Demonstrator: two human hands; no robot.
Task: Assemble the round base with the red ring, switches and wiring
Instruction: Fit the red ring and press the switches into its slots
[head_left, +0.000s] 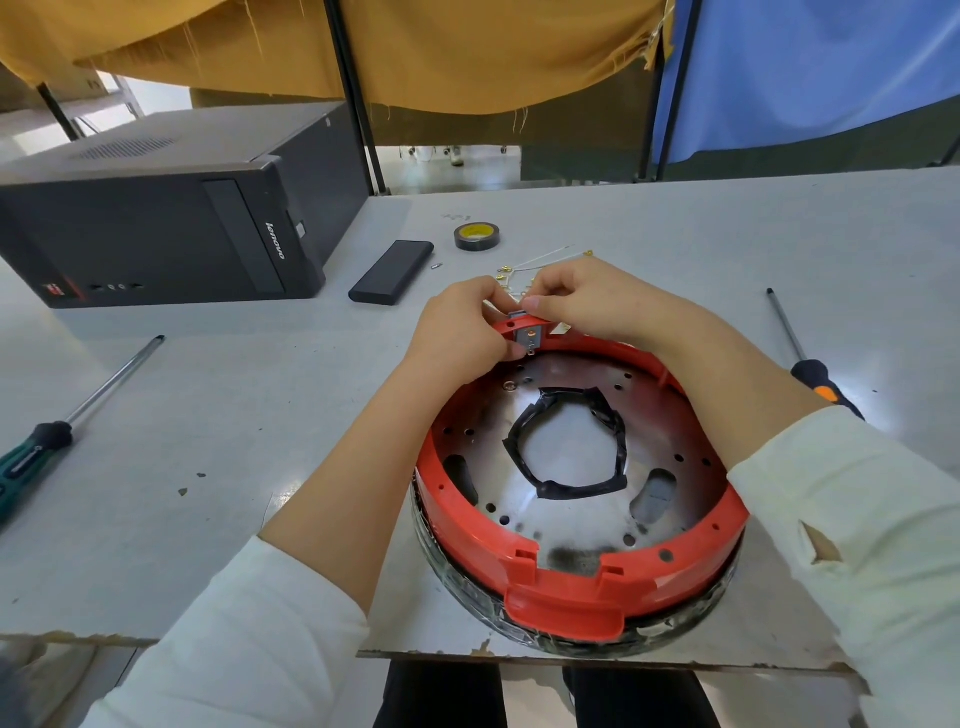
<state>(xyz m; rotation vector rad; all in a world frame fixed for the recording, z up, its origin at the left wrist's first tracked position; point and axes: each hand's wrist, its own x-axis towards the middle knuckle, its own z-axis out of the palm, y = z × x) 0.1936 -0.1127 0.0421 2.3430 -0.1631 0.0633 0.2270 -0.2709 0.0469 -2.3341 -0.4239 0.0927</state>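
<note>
The round metal base (566, 499) lies near the table's front edge, its centre opening lined with black tape. A red ring (566, 592) sits on it. At the ring's far side a small grey switch (529, 338) with a copper contact is set against the rim. My left hand (462, 332) pinches the switch from the left. My right hand (576, 301) pinches its top from the right. Thin white wires with brass terminals (540, 257) lie on the table just behind my hands.
A black computer case (171, 218) lies at the back left. A black slab (392, 272) and a tape roll (476, 236) sit behind the base. A green-handled screwdriver (62, 421) lies left, an orange-and-black one (810, 358) right. The table's chipped front edge (571, 656) is just below the base.
</note>
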